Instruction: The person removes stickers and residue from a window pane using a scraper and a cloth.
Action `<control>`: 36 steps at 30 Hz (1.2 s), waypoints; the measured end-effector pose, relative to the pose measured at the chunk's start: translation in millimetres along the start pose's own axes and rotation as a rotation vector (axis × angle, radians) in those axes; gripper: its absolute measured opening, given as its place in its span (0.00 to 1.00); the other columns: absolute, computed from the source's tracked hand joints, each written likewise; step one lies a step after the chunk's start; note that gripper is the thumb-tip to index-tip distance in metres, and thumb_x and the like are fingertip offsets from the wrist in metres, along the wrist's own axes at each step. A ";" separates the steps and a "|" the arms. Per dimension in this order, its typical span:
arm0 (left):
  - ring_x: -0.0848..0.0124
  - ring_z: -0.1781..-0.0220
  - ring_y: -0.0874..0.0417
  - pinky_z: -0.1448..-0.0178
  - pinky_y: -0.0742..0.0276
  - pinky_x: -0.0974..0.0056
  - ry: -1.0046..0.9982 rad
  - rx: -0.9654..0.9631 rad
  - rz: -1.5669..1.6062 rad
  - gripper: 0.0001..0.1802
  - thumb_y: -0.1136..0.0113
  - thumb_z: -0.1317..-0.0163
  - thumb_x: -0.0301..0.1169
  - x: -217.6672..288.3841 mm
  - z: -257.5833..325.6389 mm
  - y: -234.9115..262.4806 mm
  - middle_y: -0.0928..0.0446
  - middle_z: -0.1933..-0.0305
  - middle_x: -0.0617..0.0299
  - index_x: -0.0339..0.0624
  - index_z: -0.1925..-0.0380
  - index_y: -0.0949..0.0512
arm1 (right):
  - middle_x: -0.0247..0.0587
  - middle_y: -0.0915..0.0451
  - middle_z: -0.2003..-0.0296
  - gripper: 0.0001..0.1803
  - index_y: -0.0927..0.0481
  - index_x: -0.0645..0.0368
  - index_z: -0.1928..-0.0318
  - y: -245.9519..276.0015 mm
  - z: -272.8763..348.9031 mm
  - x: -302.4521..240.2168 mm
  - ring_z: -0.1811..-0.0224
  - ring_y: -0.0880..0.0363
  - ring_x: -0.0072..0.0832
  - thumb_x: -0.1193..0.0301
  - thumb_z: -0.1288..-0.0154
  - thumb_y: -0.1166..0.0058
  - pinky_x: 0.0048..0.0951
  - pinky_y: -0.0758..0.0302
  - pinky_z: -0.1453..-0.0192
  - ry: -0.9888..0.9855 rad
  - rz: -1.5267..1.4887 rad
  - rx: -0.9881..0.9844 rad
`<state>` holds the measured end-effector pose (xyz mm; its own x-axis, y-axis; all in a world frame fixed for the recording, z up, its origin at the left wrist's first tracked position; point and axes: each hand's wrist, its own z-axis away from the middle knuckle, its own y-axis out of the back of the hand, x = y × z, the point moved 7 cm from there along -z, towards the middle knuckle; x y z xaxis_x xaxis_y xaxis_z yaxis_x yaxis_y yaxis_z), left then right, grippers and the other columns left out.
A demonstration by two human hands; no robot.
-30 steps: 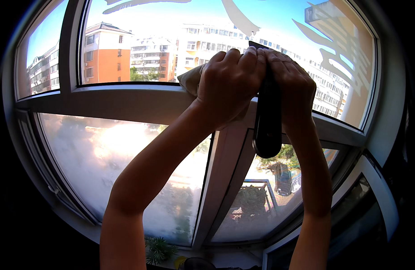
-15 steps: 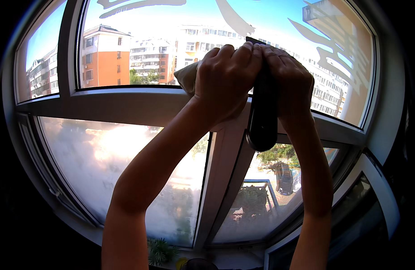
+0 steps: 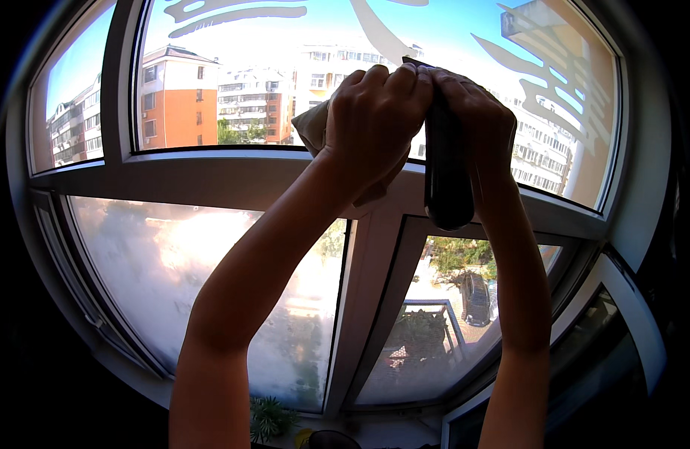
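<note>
Both my arms reach up to the upper window pane (image 3: 240,82). My left hand (image 3: 375,120) is shut on a pale crumpled cloth (image 3: 313,126), pressed against the glass near the frame's horizontal bar (image 3: 210,176). My right hand (image 3: 472,112) grips a dark, long handle-like tool (image 3: 446,176) that hangs down from the fist. The two hands touch each other at the knuckles. The tool's top end is hidden by my fingers.
White streaks mark the upper glass (image 3: 232,13). The lower left pane (image 3: 180,269) is smeared and foggy. The lower right pane (image 3: 450,299) shows a parked car and trees below. A green plant (image 3: 270,419) stands on the sill. Buildings stand outside.
Both hands have shifted slightly up and to the left on the glass, still pressed together; the dark tool moved with them.
</note>
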<state>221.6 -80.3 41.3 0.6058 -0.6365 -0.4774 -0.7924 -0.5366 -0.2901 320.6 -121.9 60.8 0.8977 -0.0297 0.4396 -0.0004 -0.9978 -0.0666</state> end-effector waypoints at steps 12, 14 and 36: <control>0.67 0.64 0.18 0.60 0.22 0.63 0.018 -0.032 0.036 0.18 0.36 0.54 0.24 -0.8 12.5 -1.5 0.19 0.61 0.62 0.41 0.58 0.20 | 0.46 0.15 0.65 0.10 0.18 0.61 0.59 0.3 13.1 -17.8 0.61 0.14 0.39 0.74 0.43 0.41 0.34 0.18 0.58 0.155 0.148 0.081; 0.67 0.65 0.20 0.62 0.23 0.64 0.000 -0.025 0.028 0.17 0.38 0.54 0.22 -0.5 -0.3 1.7 0.21 0.64 0.61 0.39 0.60 0.20 | 0.47 0.15 0.64 0.10 0.18 0.61 0.59 5.2 -4.5 -5.9 0.59 0.14 0.39 0.74 0.43 0.41 0.34 0.18 0.55 0.016 0.023 0.030; 0.67 0.63 0.14 0.60 0.19 0.63 0.038 -0.127 -0.088 0.17 0.36 0.48 0.27 6.3 -8.2 4.6 0.16 0.58 0.63 0.45 0.55 0.18 | 0.46 0.16 0.62 0.10 0.19 0.65 0.60 -0.6 -4.4 -6.0 0.57 0.15 0.34 0.76 0.43 0.42 0.32 0.18 0.53 0.157 0.157 0.063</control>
<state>222.3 -91.4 43.7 0.6766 -0.6033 -0.4222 -0.7222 -0.6555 -0.2206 313.2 -121.4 62.1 0.8092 -0.1978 0.5533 -0.1022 -0.9747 -0.1990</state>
